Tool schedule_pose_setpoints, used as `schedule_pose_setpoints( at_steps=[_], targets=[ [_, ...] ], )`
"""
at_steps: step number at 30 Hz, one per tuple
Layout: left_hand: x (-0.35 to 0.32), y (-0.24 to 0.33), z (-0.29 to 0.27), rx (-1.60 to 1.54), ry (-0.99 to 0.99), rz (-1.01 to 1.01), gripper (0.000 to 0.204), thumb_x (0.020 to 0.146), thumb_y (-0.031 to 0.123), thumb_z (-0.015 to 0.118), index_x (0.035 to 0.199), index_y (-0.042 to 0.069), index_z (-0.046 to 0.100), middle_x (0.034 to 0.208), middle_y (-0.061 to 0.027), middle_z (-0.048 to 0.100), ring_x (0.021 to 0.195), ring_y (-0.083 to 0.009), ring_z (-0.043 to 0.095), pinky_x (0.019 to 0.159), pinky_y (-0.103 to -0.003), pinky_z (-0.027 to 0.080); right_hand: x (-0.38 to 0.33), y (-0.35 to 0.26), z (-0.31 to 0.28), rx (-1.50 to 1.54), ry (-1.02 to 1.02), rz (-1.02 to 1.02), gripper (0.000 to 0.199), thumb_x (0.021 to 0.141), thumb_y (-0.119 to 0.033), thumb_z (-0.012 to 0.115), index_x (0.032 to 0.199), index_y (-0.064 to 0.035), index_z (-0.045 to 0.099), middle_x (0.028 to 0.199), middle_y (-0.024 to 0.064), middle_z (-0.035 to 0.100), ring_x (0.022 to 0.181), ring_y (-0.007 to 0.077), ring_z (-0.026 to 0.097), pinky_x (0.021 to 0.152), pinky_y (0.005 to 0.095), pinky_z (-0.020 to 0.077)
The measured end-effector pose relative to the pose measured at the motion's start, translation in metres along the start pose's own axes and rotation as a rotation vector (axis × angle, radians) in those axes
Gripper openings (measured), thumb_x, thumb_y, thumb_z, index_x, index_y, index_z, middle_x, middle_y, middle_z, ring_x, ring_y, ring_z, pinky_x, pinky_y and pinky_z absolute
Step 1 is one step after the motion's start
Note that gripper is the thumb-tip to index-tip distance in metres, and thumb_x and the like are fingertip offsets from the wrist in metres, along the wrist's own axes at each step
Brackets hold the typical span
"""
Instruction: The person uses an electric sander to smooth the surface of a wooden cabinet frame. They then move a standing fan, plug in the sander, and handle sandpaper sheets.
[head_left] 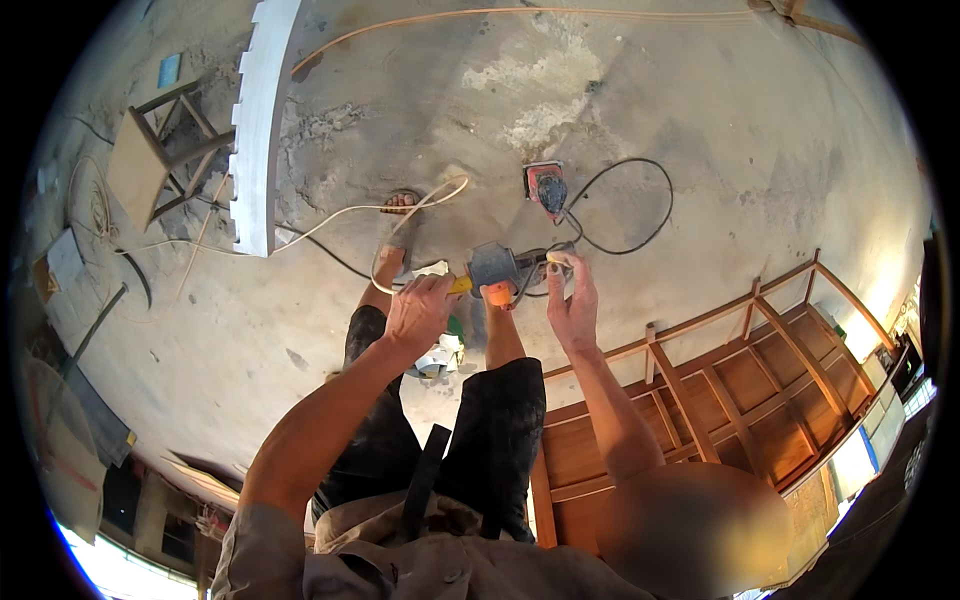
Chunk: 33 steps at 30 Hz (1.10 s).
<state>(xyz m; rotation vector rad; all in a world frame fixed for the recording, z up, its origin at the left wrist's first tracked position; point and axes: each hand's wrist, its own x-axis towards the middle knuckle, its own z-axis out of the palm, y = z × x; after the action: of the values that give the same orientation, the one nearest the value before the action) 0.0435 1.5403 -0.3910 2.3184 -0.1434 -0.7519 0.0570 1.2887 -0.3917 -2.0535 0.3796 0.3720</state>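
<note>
Head view showed both bare forearms rising from the lower edge toward a grey power tool [493, 265] held out over the concrete floor [750, 130]. The left hand [420, 312] was curled shut around the tool's yellow handle [459, 285], knuckles up, wrist bent slightly inward. The right hand [572, 300] was raised just right of the tool, palm turned inward, its fingertips pinched together on a small yellow-tipped part of the black cord [625, 240] next to the tool body. The tool had a boxy grey housing with an orange piece at its near side, and it sat between the two hands, touching the left one. Beyond the right hand, the cord looped across the floor to a red-and-black sander [546, 187] lying well apart from the hands. A pale cable [345, 215] curved away beyond the left hand, past a sandalled foot [400, 208]. Below the right forearm stood a wooden frame [740, 380] of brown panels and rails.
</note>
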Motion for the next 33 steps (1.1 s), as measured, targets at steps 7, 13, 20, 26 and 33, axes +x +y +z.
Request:
schedule_pose_setpoints(
  at_steps=[7,13,20,26,33],
  targets=[
    [0.012,-0.001,-0.009,-0.130,-0.092,-0.067,0.018,0.088,0.018,0.063,0.091,0.002,0.057,0.085,-0.0192,0.062,0.081,-0.0404,0.061,0.067,-0.048,0.047,-0.045,0.021,0.011,0.075,-0.096,0.392,0.036,0.103,-0.030,0.046,0.115,0.0008,0.061,0.103,0.0174,0.066,0.098,0.0291,0.061,0.088,0.0369,0.0455],
    [0.009,0.006,-0.010,-0.119,-0.175,-0.073,0.021,0.089,0.022,0.064,0.087,0.002,0.058,0.079,-0.0192,0.062,0.078,-0.0403,0.062,0.066,-0.048,0.046,-0.038,-0.004,0.017,-0.007,0.083,0.320,0.033,0.100,-0.028,0.053,0.115,0.0010,0.062,0.106,0.0154,0.066,0.104,0.0261,0.061,0.092,0.0358,0.0444],
    [0.010,0.000,-0.004,-0.074,-0.220,-0.046,0.025,0.090,0.026,0.063,0.086,0.001,0.060,0.073,-0.0204,0.062,0.073,-0.0409,0.062,0.064,-0.049,0.046,-0.061,0.013,0.019,0.120,0.221,0.554,0.036,0.097,-0.029,0.058,0.113,0.0037,0.063,0.109,0.0162,0.064,0.104,0.0263,0.060,0.094,0.0367,0.0446],
    [0.011,0.020,-0.010,0.024,-0.198,-0.024,0.022,0.087,0.024,0.066,0.089,0.003,0.062,0.081,-0.0168,0.064,0.079,-0.0366,0.063,0.068,-0.047,0.049,-0.060,0.010,0.016,0.071,0.202,0.545,0.038,0.096,-0.029,0.060,0.114,0.0049,0.064,0.112,0.0146,0.065,0.102,0.0234,0.062,0.093,0.0356,0.0455],
    [-0.002,0.033,0.001,0.115,-0.090,0.123,0.021,0.084,0.019,0.069,0.097,0.004,0.063,0.083,-0.0117,0.064,0.083,-0.0308,0.065,0.068,-0.044,0.052,-0.040,-0.009,0.020,0.427,-0.097,0.669,0.036,0.097,-0.035,0.059,0.093,0.0002,0.066,0.084,0.0049,0.062,0.077,0.0114,0.054,0.068,0.0281,0.0427]
  ],
)
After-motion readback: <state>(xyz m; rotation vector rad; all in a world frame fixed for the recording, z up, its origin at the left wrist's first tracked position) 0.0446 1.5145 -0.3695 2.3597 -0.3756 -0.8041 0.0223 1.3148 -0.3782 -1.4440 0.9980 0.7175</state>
